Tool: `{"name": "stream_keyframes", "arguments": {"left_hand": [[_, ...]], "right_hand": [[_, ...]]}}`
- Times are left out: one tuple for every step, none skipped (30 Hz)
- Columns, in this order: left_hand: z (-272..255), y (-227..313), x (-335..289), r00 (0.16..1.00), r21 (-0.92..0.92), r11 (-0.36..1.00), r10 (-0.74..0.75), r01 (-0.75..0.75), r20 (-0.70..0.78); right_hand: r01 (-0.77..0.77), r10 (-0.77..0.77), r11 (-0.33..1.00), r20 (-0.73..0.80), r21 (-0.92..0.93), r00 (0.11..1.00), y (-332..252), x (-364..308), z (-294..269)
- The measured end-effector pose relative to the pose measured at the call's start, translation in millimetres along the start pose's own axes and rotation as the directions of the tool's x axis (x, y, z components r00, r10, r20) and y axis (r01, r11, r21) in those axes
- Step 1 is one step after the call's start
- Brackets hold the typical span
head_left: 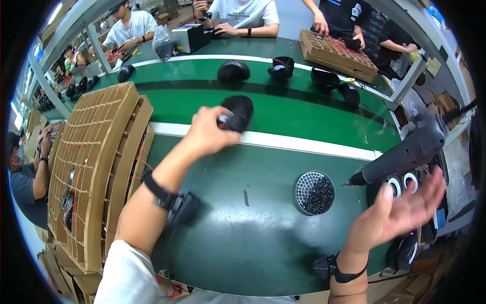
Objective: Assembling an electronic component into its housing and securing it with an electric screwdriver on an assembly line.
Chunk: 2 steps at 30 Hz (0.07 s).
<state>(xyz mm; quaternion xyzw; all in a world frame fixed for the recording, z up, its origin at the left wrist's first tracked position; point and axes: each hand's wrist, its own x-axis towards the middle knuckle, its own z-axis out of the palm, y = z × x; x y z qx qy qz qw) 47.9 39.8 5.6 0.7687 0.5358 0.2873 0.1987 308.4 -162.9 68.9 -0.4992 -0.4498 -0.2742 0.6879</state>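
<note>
My left hand (208, 130) grips a black rounded plastic shell (240, 112) at the near edge of the green conveyor belt, thumb and fingers on its side. Something red and pale shows at the shell's hollow side. Open and palm up, my right hand (397, 215) has its fingers stretched out, slightly blurred, and holds nothing. Just above it hangs a dark electric screwdriver (405, 154), its tip pointing left and down. A round metal dish (302, 188) of small black screws sits on the green worktable (243, 243) between my hands.
Stacked cardboard divider trays (93, 152) with wired parts stand at the left. More black shells (234, 71) lie along the belt (304, 111). Black parts with white rings (410, 181) are by the right edge. Across the belt, people work beside another divider tray (334, 55).
</note>
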Motion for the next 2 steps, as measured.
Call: {"name": "stream_keyframes", "arguments": {"left_hand": [[-4, -16, 27, 0.997, 0.026, 0.997, -0.077, 0.076, 0.026], [-4, -14, 46, 0.989, 0.126, 0.981, -0.15, 0.147, 0.008]], "right_hand": [[0.072, -0.07, 0.993, -0.031, 0.092, 0.997, -9, 2, -7], [0.139, -0.145, 0.983, 0.046, 0.124, 0.988, -13, -1, -17]]}}
